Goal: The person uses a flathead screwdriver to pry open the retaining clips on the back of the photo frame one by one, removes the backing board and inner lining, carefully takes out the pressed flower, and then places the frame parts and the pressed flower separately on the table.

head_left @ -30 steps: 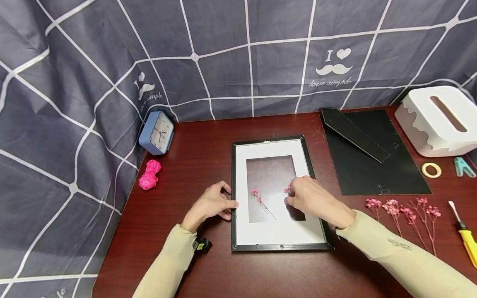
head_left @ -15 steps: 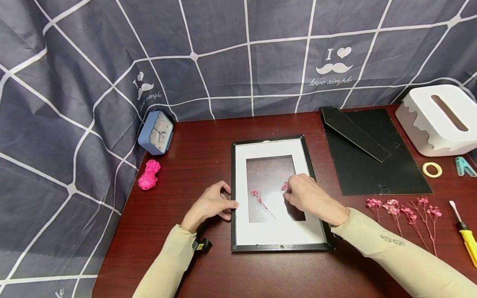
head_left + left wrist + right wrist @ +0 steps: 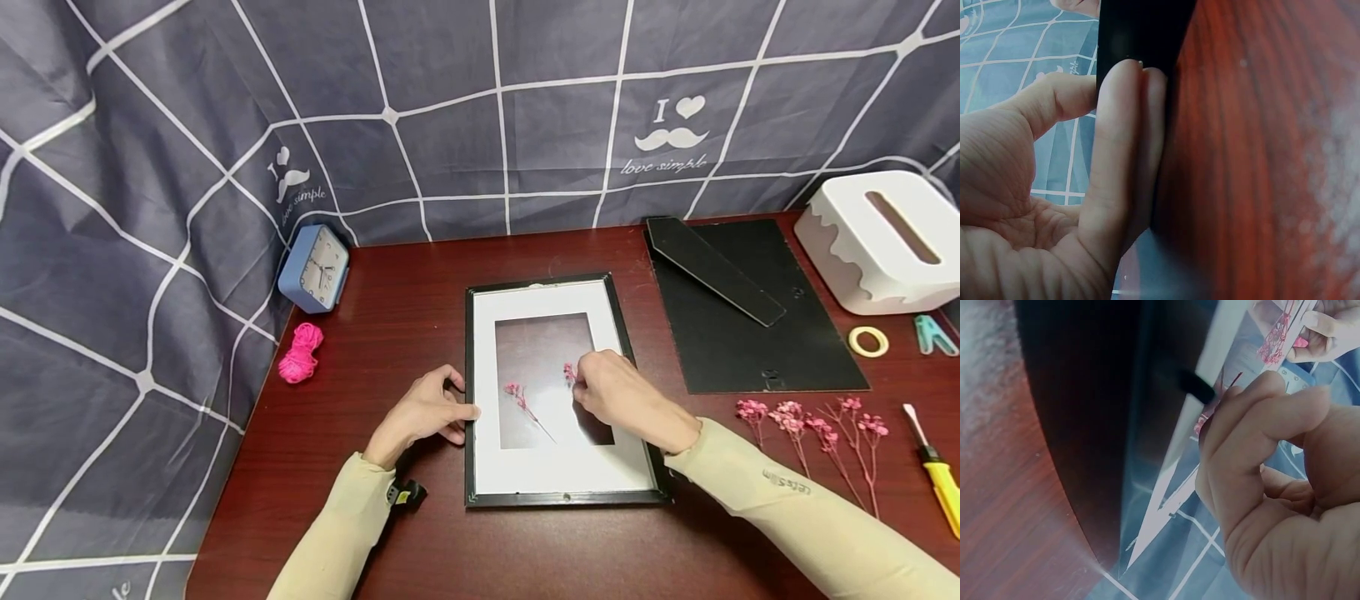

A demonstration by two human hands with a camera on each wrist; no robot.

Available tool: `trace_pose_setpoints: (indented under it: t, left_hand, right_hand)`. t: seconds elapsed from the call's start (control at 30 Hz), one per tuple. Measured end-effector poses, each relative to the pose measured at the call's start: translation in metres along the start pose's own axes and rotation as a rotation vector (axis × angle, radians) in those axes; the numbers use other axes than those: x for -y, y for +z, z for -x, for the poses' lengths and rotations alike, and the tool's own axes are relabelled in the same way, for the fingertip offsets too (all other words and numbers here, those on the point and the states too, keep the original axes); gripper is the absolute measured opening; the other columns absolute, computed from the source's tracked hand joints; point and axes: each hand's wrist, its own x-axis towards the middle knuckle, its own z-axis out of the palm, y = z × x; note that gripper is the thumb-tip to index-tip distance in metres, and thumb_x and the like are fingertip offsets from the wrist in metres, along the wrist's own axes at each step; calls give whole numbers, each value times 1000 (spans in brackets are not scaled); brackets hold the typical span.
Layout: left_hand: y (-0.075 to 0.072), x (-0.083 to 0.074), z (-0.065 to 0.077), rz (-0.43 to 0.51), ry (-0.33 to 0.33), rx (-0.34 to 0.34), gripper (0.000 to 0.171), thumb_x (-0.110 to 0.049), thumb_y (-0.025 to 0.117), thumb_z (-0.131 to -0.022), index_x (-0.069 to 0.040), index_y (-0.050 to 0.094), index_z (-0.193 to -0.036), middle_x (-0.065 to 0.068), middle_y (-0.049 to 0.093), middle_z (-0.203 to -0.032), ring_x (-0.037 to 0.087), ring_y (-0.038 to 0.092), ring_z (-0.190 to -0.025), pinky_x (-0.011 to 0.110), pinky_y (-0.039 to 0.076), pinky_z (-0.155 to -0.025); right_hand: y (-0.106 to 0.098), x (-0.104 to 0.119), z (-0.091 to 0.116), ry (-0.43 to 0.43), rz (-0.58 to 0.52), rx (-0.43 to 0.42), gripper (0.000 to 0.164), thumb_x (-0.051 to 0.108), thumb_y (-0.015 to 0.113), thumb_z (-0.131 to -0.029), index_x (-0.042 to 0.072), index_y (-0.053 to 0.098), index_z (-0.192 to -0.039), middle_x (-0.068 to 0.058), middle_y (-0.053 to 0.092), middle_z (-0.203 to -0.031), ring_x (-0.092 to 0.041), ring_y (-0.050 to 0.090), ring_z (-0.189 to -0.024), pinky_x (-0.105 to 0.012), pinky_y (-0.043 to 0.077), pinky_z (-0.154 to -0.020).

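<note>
A black picture frame with a white mat lies on the table. My left hand holds its left edge, thumb on top and fingers along the outer side; the left wrist view shows those fingers against the black side. Inside the mat's window, a sprig of pink dried flowers lies slanted on the left. My right hand is over the window's right part, pinching a second pink flower sprig. Its blossoms show past the fingertips, while most of its stem is hidden by the hand.
Several pink sprigs lie right of the frame, below a black backing board with a stand. Further right are a tissue box, a tape roll, a teal clip and a screwdriver. Pink yarn and a clock stand left.
My right hand has shifted slightly left with the flower sprig, whose blossoms now show further left and a bit higher in the window. My left hand and the frame have stayed in place.
</note>
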Motion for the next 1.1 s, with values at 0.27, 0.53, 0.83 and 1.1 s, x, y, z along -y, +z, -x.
trace_pose_setpoints:
  t: [0.27,0.53,0.83,1.1]
  left_hand:
    - [0,1,0,4,3,6,46,-3,81,-89,3,52,-126,8,68,-78,15,70,-60,34,70,-59]
    - [-1,2,-1,7,11,10,47,-3,81,-90,4,52,-126,8,68,-79,15,70,-61,34,70,-59]
    - [0,1,0,11,4,6,46,-2,81,-89,3,52,-125,8,68,-79,15,69,-60,33,69,-58]
    - [0,1,-1,6,9,5,46,-2,81,-89,3,52,-125,8,68,-79,15,69,-61,33,70,-59]
  right_hand:
    - [-38,33,9,122,-101,126,23,5,67,-99,7,72,-76,1,61,-66,-11,52,-61,-24,42,-55]
    - [-54,34,20,180,-141,84,18,10,67,-101,9,77,-87,1,66,-71,-13,54,-65,-24,41,-56]
    - [-61,27,43,193,-169,-26,13,10,68,-101,8,75,-89,5,66,-64,-7,60,-58,-21,39,-51]
    - [-65,17,66,209,-161,-59,13,11,70,-102,9,74,-90,6,62,-63,-8,57,-58,-21,39,-48]
